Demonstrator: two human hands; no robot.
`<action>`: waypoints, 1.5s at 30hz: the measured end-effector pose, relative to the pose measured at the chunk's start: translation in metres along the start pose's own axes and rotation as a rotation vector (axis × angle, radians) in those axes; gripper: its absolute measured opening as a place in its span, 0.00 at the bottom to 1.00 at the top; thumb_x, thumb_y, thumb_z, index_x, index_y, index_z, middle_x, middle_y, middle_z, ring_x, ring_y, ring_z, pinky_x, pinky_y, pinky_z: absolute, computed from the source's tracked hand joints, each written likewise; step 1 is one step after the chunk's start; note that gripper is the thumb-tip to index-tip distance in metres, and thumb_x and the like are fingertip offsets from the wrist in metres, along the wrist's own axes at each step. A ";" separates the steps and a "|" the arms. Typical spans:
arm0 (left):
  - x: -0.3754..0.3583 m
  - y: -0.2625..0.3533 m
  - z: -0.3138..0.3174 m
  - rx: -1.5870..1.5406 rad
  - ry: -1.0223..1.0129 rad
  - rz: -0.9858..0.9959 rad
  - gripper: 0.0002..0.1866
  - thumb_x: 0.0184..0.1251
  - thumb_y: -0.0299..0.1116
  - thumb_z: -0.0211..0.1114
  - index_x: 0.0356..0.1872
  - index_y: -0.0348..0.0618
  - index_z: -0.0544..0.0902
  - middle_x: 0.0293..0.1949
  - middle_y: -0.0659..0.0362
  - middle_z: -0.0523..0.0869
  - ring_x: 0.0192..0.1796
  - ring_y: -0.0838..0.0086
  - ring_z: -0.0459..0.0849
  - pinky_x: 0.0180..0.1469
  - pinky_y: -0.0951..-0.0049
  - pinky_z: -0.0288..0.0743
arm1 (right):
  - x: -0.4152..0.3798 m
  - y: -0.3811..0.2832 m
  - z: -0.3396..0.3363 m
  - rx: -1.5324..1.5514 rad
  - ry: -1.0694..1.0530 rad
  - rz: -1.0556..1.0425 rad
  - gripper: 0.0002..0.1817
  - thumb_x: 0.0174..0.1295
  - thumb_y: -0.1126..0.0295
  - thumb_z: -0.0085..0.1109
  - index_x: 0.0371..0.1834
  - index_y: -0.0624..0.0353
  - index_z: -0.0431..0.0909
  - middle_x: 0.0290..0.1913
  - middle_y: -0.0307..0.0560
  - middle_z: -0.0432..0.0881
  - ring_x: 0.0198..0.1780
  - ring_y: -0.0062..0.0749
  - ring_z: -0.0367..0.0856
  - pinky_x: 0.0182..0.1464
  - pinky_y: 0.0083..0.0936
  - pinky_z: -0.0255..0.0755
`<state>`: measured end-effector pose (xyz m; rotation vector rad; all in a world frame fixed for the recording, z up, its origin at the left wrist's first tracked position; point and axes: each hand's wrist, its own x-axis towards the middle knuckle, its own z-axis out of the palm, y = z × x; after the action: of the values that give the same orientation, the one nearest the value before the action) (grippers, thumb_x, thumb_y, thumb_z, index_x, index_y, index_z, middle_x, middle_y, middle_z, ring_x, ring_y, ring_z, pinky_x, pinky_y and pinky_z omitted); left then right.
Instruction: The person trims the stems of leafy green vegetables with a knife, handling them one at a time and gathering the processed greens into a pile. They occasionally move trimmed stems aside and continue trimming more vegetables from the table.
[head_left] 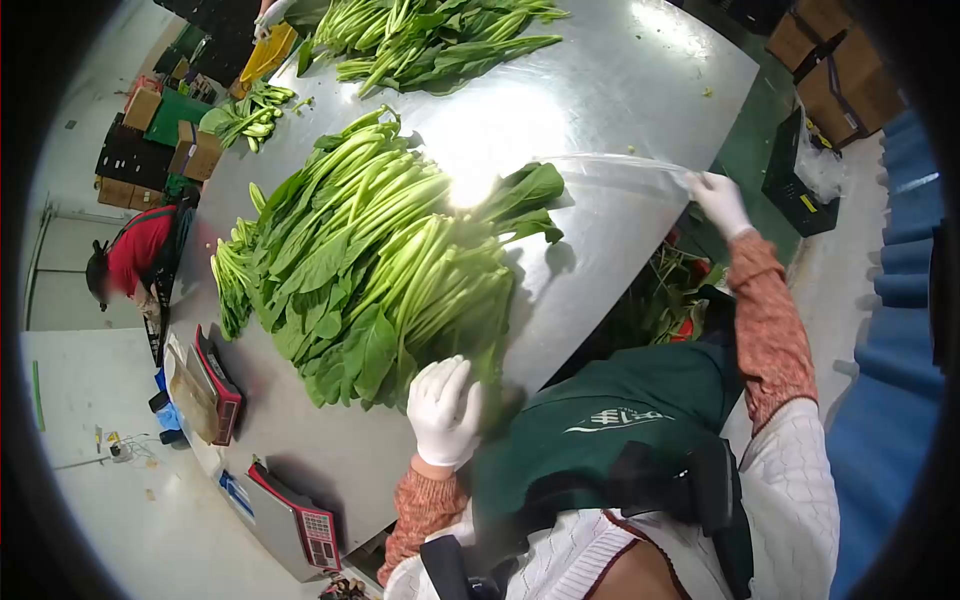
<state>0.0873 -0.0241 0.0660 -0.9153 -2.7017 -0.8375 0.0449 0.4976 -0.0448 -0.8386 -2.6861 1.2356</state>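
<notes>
A large pile of leafy greens [345,240] with pale green stalks lies on the metal table [640,95]. My right hand [720,203], in a white glove, is closed on the edge of a clear plastic bag [625,163] stretched out over the table's near side. My left hand [443,410], also gloved in white, is at the pile's near edge with its fingers curled in. What those fingers hold, if anything, cannot be made out. A hazy see-through layer seems to lie over the nearest greens.
More greens [430,40] lie at the far side, with a small bunch [250,115] left of them. Two red-edged scales [218,385] stand at the left edge. A person in red [140,250] bends beyond. Another person's gloved hand [272,18] shows at top; a black crate [800,180] sits right.
</notes>
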 end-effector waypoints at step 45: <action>0.035 -0.271 0.006 -1.659 0.377 -1.002 0.32 0.75 0.54 0.50 0.67 0.37 0.69 0.62 0.48 0.76 0.61 0.56 0.77 0.65 0.55 0.70 | -0.188 -0.050 0.042 0.586 0.203 0.203 0.18 0.70 0.72 0.53 0.61 0.62 0.77 0.38 0.34 0.87 0.19 0.08 0.62 0.21 0.11 0.57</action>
<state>-0.1038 -0.1796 -0.0513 0.6937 -1.4506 -3.0292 0.1698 0.3479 -0.0072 -1.0745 -1.9486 1.7391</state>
